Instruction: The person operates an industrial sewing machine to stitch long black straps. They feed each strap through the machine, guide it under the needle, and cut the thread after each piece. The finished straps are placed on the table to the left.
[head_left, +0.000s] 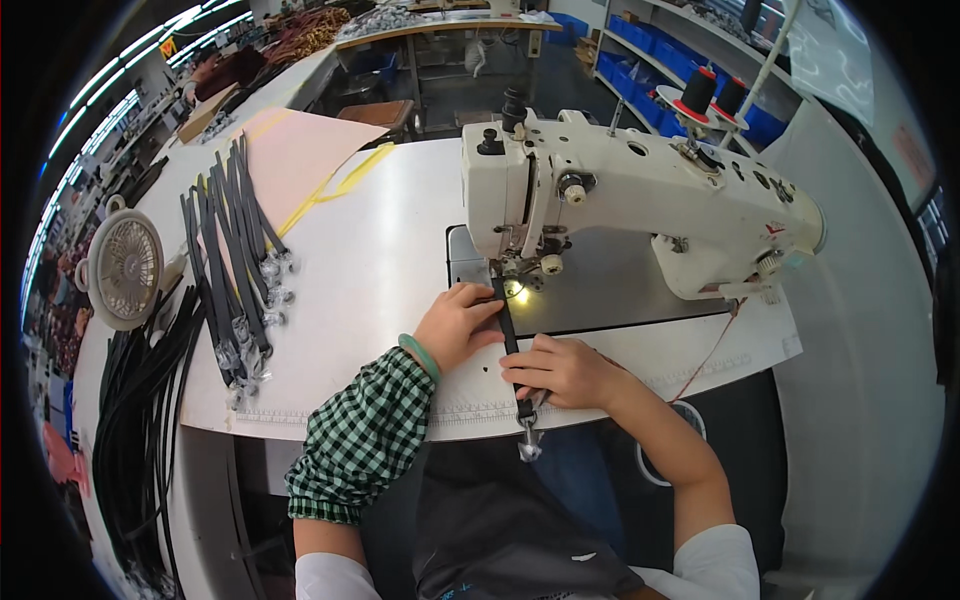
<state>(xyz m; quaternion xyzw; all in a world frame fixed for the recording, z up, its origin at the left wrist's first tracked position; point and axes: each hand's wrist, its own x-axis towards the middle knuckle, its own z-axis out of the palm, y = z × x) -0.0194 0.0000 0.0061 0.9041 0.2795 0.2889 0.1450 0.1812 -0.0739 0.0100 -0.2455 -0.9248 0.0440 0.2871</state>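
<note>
A narrow black strap (508, 325) runs from under the needle area of a white sewing machine (590, 180) toward me. At its near end hangs a metal clasp in clear plastic (529, 444), just past the table edge. My left hand (462, 325) grips the strap's left side close to the machine's presser foot, fingers bent. Closer to me, my right hand (565, 372) holds the strap between thumb and fingers, just above the clasp. The needle itself is too small to make out beside the small lit lamp (517, 291).
Left on the white table (370, 240) lie several dark straps with plastic-wrapped clasps (235, 260), partly over a pink sheet (300, 165). A white plastic basket (125, 268) and a hanging bundle of long black straps (140, 430) are farther left. Thread spools (697, 92) stand behind the machine.
</note>
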